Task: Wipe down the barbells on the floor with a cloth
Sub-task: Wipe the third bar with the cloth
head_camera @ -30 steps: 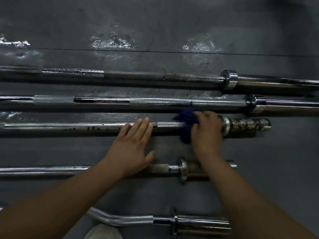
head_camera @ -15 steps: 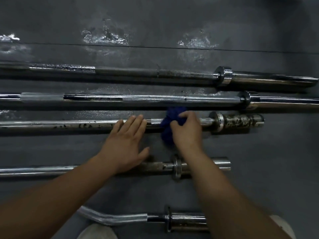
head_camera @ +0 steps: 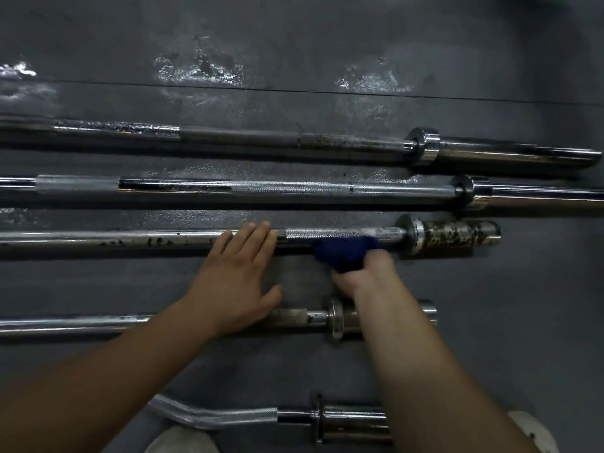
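A person is crouching over five barbells lying side by side on a dark rubber floor point(head_camera: 490, 322); the third barbell point(head_camera: 130, 237) from the far side is the one being wiped. The right hand point(head_camera: 362, 273) is gripping a bunched dark-blue cloth point(head_camera: 343, 253), fingers curled round the wad, and is pressing it against the near side of the shaft, just left of the collar point(head_camera: 410, 233). The left hand point(head_camera: 235, 282) is lying flat with straight fingers held close together, the fingertips point(head_camera: 258, 228) resting on the shaft to keep it from rolling, the thumb spread apart. To do this step well, the cloth should probably be wrapped farther round the bar, so that the strokes reach the far and under sides, while the steadying hand is letting the shaft turn a little between passes. The knurled grip section point(head_camera: 313, 233) is finely cross-hatched and is likely to be trapping grime, so firm pressure along its length seems advisable. The short sleeve point(head_camera: 457, 235) beyond the collar is mottled with dark pitting that looks like rust. The shaft to the left is smooth chrome with black flecks. The nearest bar point(head_camera: 209, 416) is curved and knurled. Pale glossy patches point(head_camera: 199, 70) are shining on the floor beyond the bars.
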{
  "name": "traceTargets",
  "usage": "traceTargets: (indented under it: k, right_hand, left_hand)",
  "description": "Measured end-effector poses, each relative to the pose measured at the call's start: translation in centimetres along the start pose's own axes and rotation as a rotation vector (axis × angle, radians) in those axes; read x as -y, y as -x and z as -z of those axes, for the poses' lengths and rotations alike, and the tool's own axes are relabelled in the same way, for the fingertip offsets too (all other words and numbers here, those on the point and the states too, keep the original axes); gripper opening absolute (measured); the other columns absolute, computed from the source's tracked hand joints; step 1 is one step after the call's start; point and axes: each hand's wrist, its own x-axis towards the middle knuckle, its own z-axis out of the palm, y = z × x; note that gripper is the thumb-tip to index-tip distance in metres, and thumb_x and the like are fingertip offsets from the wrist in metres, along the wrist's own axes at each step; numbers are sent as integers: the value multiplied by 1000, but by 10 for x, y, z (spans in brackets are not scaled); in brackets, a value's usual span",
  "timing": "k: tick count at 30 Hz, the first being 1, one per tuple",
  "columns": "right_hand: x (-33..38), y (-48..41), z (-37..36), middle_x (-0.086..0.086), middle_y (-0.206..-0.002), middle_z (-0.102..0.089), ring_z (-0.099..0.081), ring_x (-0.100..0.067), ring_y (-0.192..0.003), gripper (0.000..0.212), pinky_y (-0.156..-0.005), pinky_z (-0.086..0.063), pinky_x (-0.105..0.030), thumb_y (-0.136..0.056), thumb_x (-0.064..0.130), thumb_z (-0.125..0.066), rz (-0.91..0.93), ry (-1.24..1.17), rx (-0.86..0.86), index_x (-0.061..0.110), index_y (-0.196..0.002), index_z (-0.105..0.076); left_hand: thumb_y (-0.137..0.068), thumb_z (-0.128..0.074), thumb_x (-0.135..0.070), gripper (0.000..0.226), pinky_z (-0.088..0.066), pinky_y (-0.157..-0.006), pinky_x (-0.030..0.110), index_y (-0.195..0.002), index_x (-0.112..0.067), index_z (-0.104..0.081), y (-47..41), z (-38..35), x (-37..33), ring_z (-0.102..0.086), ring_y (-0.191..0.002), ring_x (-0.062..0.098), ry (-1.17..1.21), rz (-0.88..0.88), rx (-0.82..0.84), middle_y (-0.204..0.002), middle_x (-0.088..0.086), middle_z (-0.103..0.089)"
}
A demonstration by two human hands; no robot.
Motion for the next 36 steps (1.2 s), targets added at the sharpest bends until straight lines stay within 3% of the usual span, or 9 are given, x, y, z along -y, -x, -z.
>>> traceTargets:
  k: [3,8,11,14,16,21,28,33,36]
  right_hand:
    - [-8,12,-7,-5,-50,-56,-54,-12,-41,26,-56,-43,-24,-92,1,-30,-21,-203,-6,18,-76,-42]
    - [-7,28,-11,-19,-98,-53,-55,-34,-100,19,-96,-44,-51,-100,3,-33,-96,14,13,7,-109,-49]
    - [-6,25,-7,-15,-107,-58,-58,-27,-82,30,-74,-52,-44,-98,2,-38,68,-12,-60,15,-120,-52]
    - [-11,43,-7,-15,-107,-63,-61,-28,-96,16,-66,-51,-41,-100,9,-45,-15,313,58,11,-111,-56]
    - [7,43,5,-11,-104,-65,-64,-25,-92,20,-68,-53,-39,-97,15,-51,175,585,9,11,-115,-57]
    - [13,11,54,-15,-136,-40,-43,-30,-116,48,-93,-44,-40,-89,11,-61,1211,1335,-434,17,-135,-49]
    - [-35,8,38,-15,-114,-58,-52,-33,-103,37,-84,-48,-39,-73,14,-53,1458,1793,103,12,-105,-71]
    - [8,-4,67,-21,-118,-58,-52,-42,-104,33,-88,-47,-46,-75,13,-54,1361,1636,-416,5,-103,-69]
    - [-47,20,41,-14,-116,-61,-53,-35,-98,50,-84,-48,-41,-73,8,-58,1437,1769,52,14,-122,-63]
  left_hand:
    - [-79,-34,-64,91,-18,-118,47,-152,-11,-36,0,2,-5,-28,-146,28,-8,15,8,-159,8,-33]
    - [-76,-36,-64,90,-25,-117,48,-151,-13,-37,-2,7,-5,-33,-142,27,-10,30,11,-155,7,-38]
    - [-76,-38,-63,89,-27,-115,48,-149,-12,-39,-1,7,-7,-35,-140,28,-18,27,21,-153,8,-40]
    - [-74,-39,-61,90,-30,-112,47,-148,-11,-41,1,9,-9,-39,-137,29,-21,41,30,-151,9,-42]
    - [-73,-39,-61,88,-31,-109,47,-146,-12,-44,2,8,-8,-42,-133,28,-13,51,21,-148,8,-45]
    - [-70,-44,-58,80,-35,-101,47,-137,-15,-50,4,7,-12,-47,-123,31,15,42,-12,-135,9,-50]
    - [-72,-47,-57,80,-35,-109,50,-136,-9,-50,12,0,-15,-47,-129,33,12,-11,21,-143,14,-49]
    - [-72,-48,-57,81,-37,-109,53,-137,-9,-52,20,-1,-19,-49,-129,33,13,-10,45,-143,13,-51]
    - [-70,-47,-56,77,-42,-99,48,-132,-10,-55,17,3,-23,-54,-116,31,20,23,34,-132,10,-58]
